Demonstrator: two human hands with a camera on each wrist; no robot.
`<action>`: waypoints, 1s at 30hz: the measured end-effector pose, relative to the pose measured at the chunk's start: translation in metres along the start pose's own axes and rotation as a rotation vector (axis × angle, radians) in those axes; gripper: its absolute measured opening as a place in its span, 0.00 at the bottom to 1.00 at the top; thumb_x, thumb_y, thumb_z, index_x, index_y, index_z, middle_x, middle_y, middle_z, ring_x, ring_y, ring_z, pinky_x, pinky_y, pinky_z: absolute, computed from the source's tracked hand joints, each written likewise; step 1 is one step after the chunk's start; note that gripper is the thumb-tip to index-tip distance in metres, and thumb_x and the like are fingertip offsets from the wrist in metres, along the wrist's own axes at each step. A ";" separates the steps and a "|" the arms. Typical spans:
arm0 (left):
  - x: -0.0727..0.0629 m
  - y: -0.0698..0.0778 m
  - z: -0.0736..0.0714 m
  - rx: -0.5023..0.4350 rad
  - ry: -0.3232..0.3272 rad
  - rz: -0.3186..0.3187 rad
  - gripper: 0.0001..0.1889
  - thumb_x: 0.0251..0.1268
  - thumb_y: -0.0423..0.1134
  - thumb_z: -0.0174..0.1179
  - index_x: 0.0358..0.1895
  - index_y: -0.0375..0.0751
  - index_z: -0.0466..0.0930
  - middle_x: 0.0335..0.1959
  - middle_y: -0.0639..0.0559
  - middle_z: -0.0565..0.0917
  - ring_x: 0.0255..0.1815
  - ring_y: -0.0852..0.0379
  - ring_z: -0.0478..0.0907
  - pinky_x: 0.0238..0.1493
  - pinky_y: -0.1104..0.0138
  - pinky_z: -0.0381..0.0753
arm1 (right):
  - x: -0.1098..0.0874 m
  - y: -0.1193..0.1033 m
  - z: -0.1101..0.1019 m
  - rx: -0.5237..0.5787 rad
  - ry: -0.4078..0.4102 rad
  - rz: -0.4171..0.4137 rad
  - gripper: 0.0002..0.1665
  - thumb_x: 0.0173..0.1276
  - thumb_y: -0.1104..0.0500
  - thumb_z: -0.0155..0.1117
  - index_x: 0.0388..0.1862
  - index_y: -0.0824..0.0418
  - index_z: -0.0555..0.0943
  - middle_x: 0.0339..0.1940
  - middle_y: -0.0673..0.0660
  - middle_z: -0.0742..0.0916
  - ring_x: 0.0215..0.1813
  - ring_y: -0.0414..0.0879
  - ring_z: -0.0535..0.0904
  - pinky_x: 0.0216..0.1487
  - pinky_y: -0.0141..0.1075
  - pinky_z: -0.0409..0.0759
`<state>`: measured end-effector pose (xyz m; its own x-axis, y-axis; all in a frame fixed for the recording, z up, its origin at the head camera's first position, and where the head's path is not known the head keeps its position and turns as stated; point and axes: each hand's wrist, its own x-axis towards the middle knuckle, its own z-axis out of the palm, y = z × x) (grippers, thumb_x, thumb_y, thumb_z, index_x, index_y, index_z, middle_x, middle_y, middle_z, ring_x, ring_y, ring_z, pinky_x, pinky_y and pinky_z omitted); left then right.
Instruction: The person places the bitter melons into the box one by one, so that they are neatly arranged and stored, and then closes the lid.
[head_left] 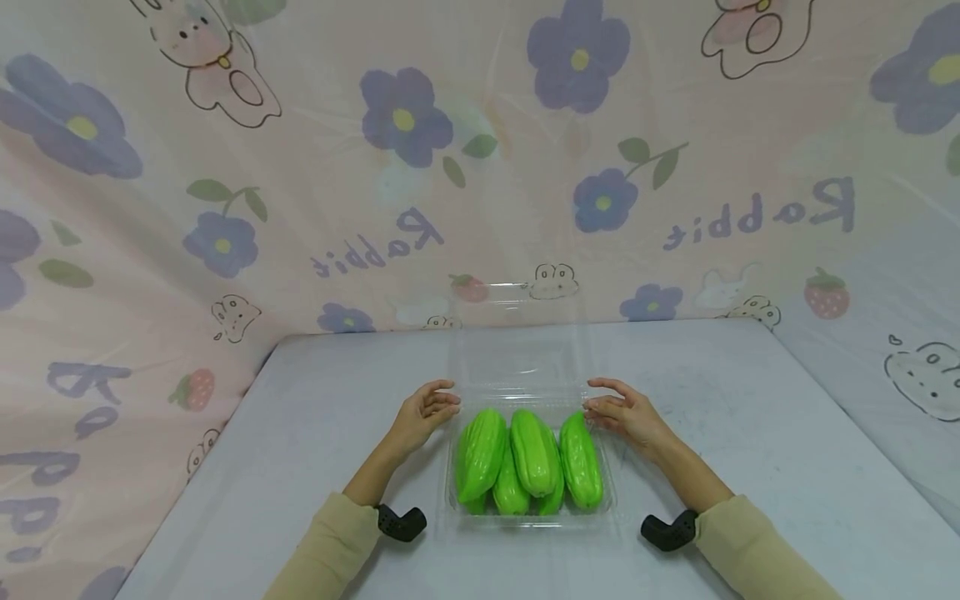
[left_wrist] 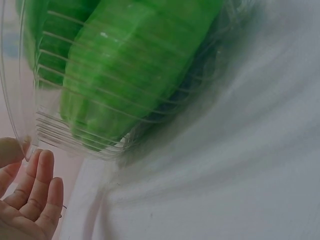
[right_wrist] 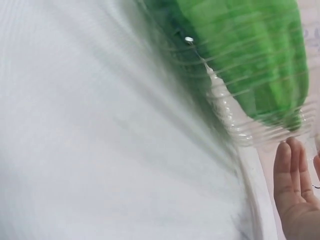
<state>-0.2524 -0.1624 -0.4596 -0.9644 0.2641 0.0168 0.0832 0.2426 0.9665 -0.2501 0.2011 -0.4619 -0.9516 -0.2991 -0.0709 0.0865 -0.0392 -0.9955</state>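
A clear plastic clamshell box (head_left: 527,521) stands on the table, its transparent lid (head_left: 517,354) raised at the back. Several glossy green, ribbed, cucumber-like vegetables (head_left: 534,454) lie in the base; one vegetable (left_wrist: 135,60) shows through the side wall in the left wrist view. At the back left corner, my left hand (head_left: 425,417) pinches the box's rim between thumb and fingers. My right hand (head_left: 628,418) is at the opposite back corner. Its straight fingers (right_wrist: 283,162) reach the box's edge below another vegetable (right_wrist: 255,60), and its thumb is mostly cut off in the right wrist view.
The table (head_left: 337,467) has a pale cover. Behind it and along the sides hangs a curtain (head_left: 480,192) printed with flowers, rabbits and strawberries. A black wrist device (head_left: 402,523) sits on the left wrist, and another black device (head_left: 669,531) is on the right.
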 end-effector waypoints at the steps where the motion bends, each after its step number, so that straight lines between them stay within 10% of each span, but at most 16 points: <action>1: 0.000 0.000 0.000 0.001 0.000 0.002 0.26 0.69 0.33 0.57 0.68 0.31 0.63 0.56 0.30 0.78 0.44 0.71 0.79 0.47 0.79 0.80 | 0.000 0.000 0.000 0.001 0.001 -0.001 0.26 0.72 0.62 0.58 0.66 0.64 0.65 0.33 0.39 0.88 0.39 0.33 0.85 0.45 0.26 0.85; 18: -0.001 -0.002 0.000 0.017 0.018 0.003 0.26 0.68 0.35 0.58 0.67 0.34 0.65 0.55 0.32 0.79 0.47 0.62 0.80 0.49 0.73 0.82 | 0.000 0.002 0.001 0.033 0.001 -0.046 0.15 0.72 0.63 0.58 0.53 0.48 0.74 0.32 0.39 0.88 0.39 0.32 0.86 0.44 0.25 0.85; 30: -0.003 -0.003 -0.001 0.007 0.009 0.005 0.25 0.69 0.35 0.58 0.67 0.34 0.65 0.53 0.32 0.79 0.46 0.62 0.80 0.50 0.70 0.83 | 0.000 0.003 0.004 0.052 0.021 -0.048 0.19 0.71 0.64 0.58 0.59 0.62 0.70 0.32 0.40 0.88 0.38 0.32 0.85 0.44 0.27 0.85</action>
<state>-0.2500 -0.1645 -0.4623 -0.9662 0.2567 0.0243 0.0901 0.2478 0.9646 -0.2490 0.1973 -0.4647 -0.9610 -0.2754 -0.0246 0.0548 -0.1023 -0.9932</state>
